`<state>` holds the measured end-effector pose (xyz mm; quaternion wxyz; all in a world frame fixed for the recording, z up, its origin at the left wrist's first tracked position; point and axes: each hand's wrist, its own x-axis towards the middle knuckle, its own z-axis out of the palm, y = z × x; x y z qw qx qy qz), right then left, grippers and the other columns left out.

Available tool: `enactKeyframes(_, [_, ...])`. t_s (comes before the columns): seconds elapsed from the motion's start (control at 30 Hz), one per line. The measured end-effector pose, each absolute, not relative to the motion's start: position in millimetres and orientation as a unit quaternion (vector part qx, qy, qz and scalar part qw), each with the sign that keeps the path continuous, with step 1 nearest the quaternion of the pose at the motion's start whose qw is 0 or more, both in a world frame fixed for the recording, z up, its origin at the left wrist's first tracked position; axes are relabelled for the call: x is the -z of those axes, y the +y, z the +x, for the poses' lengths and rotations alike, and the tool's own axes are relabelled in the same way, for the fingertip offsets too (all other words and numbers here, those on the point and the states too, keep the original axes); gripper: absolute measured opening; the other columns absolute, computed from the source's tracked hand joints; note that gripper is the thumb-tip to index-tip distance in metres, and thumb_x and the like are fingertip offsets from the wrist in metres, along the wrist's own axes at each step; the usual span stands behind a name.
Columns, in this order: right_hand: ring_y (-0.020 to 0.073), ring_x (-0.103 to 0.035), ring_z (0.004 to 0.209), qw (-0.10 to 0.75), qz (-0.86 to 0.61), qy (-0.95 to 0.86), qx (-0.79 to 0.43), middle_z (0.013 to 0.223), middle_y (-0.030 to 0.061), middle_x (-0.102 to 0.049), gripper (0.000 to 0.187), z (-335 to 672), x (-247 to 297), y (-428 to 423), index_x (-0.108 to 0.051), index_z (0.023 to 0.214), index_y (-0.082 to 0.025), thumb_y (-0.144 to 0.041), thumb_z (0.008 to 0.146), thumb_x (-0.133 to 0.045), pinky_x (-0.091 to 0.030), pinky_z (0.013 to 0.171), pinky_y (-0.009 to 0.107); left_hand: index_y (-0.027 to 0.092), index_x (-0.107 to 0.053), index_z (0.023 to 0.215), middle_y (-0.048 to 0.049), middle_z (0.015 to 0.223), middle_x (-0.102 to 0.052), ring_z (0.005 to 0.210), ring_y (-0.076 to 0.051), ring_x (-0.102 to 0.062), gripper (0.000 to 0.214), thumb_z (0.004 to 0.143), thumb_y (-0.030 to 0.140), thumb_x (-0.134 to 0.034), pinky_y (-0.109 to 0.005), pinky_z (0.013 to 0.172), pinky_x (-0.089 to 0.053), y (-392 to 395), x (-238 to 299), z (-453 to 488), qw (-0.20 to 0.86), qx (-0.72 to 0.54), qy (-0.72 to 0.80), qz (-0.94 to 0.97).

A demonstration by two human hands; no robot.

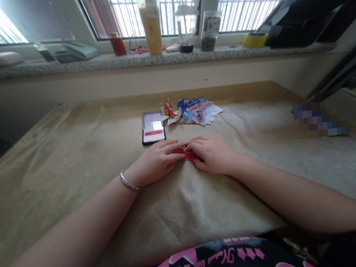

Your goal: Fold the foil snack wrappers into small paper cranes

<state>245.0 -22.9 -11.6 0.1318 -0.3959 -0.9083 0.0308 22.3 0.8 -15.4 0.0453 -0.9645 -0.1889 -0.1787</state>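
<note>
My left hand [158,161], with a silver bangle at the wrist, and my right hand [213,154] meet at the middle of the table. Between them is a small red printed paper [186,153], mostly covered by my fingers. The fingers of both hands are bent and closed on its two ends, pressing it near the tabletop. Just beyond my left hand lies a phone [153,132] with its screen lit. Behind the paper sits a crumpled or folded orange-and-white paper piece [169,110], beside a fanned stack of blue printed leaflets [197,111].
A tan cloth covers the table [79,171]. At the far right lies a blurred bluish item [319,119]. On the stone windowsill [91,65] stand a tall cup of orange drink [152,30], a red-capped bottle [118,44], clear cups and a black bag [300,23].
</note>
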Motion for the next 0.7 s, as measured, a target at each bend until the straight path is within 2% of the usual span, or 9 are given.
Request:
enactKeyframes(0.17, [0.0203,-0.056,0.108,0.139,-0.344,-0.928,-0.022,0.113,0.0094,-0.066,0.027,258,16,-5,-0.064,0.107,-0.015,-0.018,0.086,-0.048,-0.043,0.096,0.035,0.023,-0.055,0.126,-0.0077,0.123,-0.061,0.118,-0.019,-0.053,0.036,0.093,0.017,-0.044,-0.041,0.100,-0.047,1,19,23,0.030,0.162,-0.189,-0.968])
enactKeyframes(0.43, [0.0194,-0.059,0.098,0.125,-0.371,-0.920,-0.003,0.107,0.0108,-0.068,0.026,259,16,-2,-0.068,0.102,-0.015,-0.015,0.089,-0.046,-0.046,0.089,0.033,0.023,-0.046,0.134,-0.0080,0.137,-0.050,0.126,-0.017,-0.047,0.042,0.093,0.020,-0.043,-0.036,0.105,-0.043,-2,18,22,-0.001,0.126,-0.223,-0.967])
enactKeyframes(0.57, [0.0193,-0.059,0.097,0.132,-0.376,-0.917,0.011,0.108,0.0109,-0.067,0.026,258,17,-5,-0.068,0.104,-0.016,-0.015,0.089,-0.047,-0.046,0.086,0.033,0.020,-0.038,0.140,-0.0097,0.147,-0.037,0.136,-0.020,-0.033,0.049,0.092,0.030,-0.046,-0.040,0.113,-0.029,-6,13,23,-0.023,0.062,-0.237,-0.969])
enactKeyframes(0.7, [0.0188,-0.057,0.098,0.142,-0.341,-0.929,0.017,0.108,0.0095,-0.067,0.028,254,20,-6,-0.068,0.103,-0.015,-0.015,0.091,-0.043,-0.045,0.089,0.032,0.017,-0.030,0.143,-0.0109,0.152,-0.025,0.142,-0.020,-0.019,0.056,0.094,0.043,-0.039,-0.045,0.117,-0.009,-7,15,22,-0.033,0.023,-0.249,-0.968])
